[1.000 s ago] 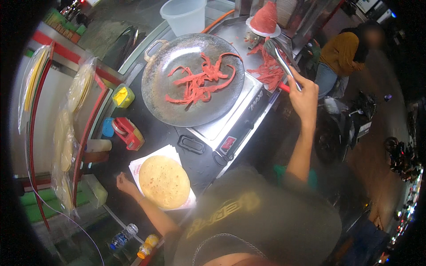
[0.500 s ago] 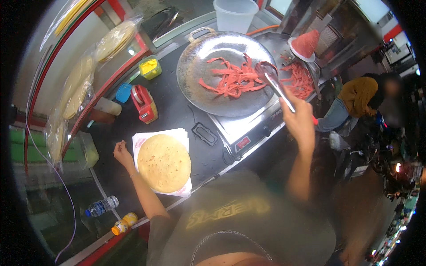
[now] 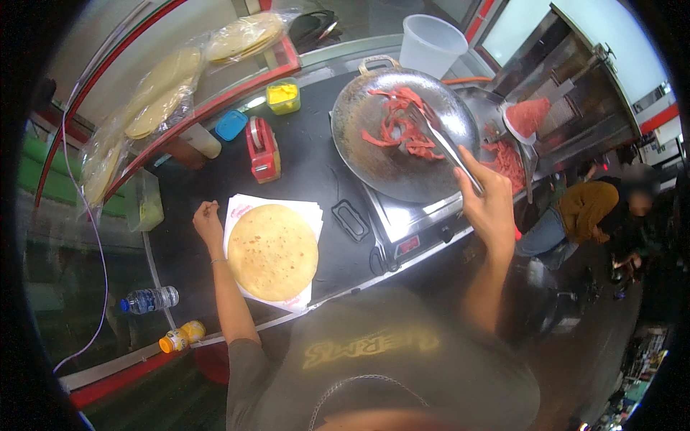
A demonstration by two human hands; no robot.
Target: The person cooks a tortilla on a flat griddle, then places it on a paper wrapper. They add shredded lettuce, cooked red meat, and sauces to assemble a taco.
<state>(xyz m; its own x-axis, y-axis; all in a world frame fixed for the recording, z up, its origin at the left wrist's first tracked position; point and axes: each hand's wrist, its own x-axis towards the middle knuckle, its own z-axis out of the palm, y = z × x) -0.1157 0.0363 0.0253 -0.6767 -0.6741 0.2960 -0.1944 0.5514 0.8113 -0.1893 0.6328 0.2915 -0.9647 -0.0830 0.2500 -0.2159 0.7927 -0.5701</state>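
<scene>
The right hand (image 3: pixel 492 208) is clamped round metal tongs (image 3: pixel 445 147), whose long axis runs up and left from the hand into the pan (image 3: pixel 388 165); their tips sit among the red meat strips (image 3: pixel 399 129) near the pan's far side. The left hand (image 3: pixel 207 219), loosely curled and holding nothing, rests on the table (image 3: pixel 309 165) just left of the flatbread (image 3: pixel 272 251), which lies on white paper (image 3: pixel 305 212). The flatbread lies down and left of the pan, with a small black tray (image 3: pixel 351 219) between them; the dark table beyond the bread stands open
</scene>
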